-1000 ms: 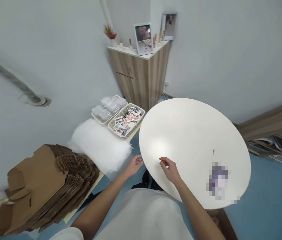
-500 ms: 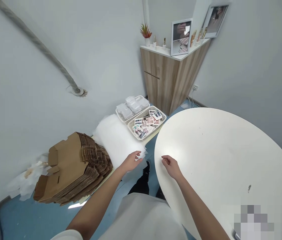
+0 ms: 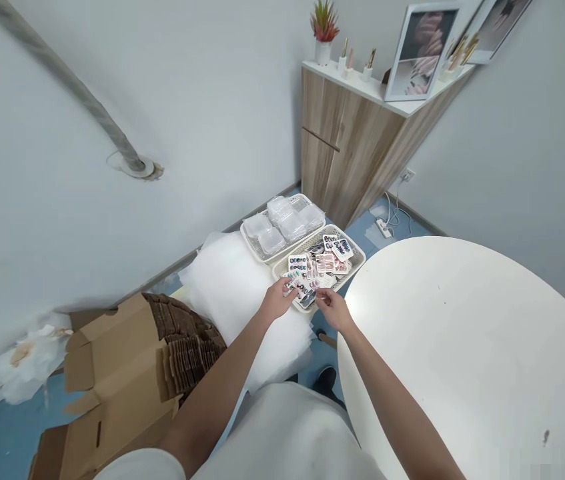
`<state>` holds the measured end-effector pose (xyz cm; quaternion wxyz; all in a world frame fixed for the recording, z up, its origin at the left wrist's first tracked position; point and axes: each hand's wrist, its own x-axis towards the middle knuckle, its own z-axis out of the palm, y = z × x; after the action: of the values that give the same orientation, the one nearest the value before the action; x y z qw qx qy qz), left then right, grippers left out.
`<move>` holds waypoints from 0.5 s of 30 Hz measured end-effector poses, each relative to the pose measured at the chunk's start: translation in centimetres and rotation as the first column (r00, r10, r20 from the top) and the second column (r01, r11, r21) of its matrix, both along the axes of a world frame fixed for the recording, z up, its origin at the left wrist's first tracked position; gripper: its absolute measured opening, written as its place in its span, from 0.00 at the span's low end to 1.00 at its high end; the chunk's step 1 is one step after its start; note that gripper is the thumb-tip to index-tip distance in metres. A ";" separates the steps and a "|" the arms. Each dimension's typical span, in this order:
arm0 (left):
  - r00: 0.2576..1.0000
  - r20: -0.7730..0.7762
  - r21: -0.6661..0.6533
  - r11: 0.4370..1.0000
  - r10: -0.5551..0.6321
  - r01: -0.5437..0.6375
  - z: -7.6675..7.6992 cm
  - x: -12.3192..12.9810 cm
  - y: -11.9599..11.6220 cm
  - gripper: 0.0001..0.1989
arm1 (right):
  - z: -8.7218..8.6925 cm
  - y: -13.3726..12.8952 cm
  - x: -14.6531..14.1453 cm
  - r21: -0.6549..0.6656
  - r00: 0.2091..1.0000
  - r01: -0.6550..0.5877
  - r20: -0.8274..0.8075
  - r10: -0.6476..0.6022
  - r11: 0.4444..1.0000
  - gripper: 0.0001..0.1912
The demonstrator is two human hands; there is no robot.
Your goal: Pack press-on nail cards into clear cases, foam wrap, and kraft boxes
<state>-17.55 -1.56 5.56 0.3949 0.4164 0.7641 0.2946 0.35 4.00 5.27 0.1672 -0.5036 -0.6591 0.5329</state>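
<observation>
My left hand (image 3: 277, 300) reaches the front left edge of a white basket (image 3: 357, 261) full of small printed cards (image 3: 325, 262). Its fingers are closed at a patterned card (image 3: 301, 287). My right hand (image 3: 333, 308) is at the basket's front rim, fingers pressed together near the same cards; what they hold, if anything, is too small to make out. Behind this basket, a second white basket (image 3: 245, 233) carries clear plastic packs (image 3: 289, 223). White foam sheets (image 3: 232, 287) lie in a pile beside and under my left forearm.
Flattened cardboard boxes (image 3: 122, 360) are stacked at the left. A round white table (image 3: 462, 333) fills the right side. Beyond the baskets stands a wooden cabinet (image 3: 347, 140) with a plant (image 3: 324, 30) and frames on top. A power strip (image 3: 383, 229) lies on the floor.
Both hands have moved forward from between the foam pile and the table to the basket of cards. The view has shifted, and the baskets appear nearer.
</observation>
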 end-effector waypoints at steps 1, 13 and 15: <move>1.000 0.013 -0.017 1.000 0.006 -0.005 -0.3 -0.2 0.5 0.20 | -0.3 0.4 -0.8 0.003 1.000 -0.004 0.021 0.004 1.000 0.17; 0.979 0.204 -0.211 0.975 -0.023 0.067 -2.6 -1.2 2.7 0.25 | -2.9 1.1 -3.7 0.000 0.985 0.010 0.170 -0.010 1.000 0.16; 0.975 0.220 -0.230 0.970 -0.032 0.083 -2.5 -1.4 2.9 0.25 | -3.1 1.1 -3.7 0.005 0.986 0.018 0.166 -0.018 1.000 0.16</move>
<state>-18.93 1.33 3.10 0.5304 0.3540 0.7343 0.2328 -3.36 5.08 2.20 0.1174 -0.5520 -0.6670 0.4864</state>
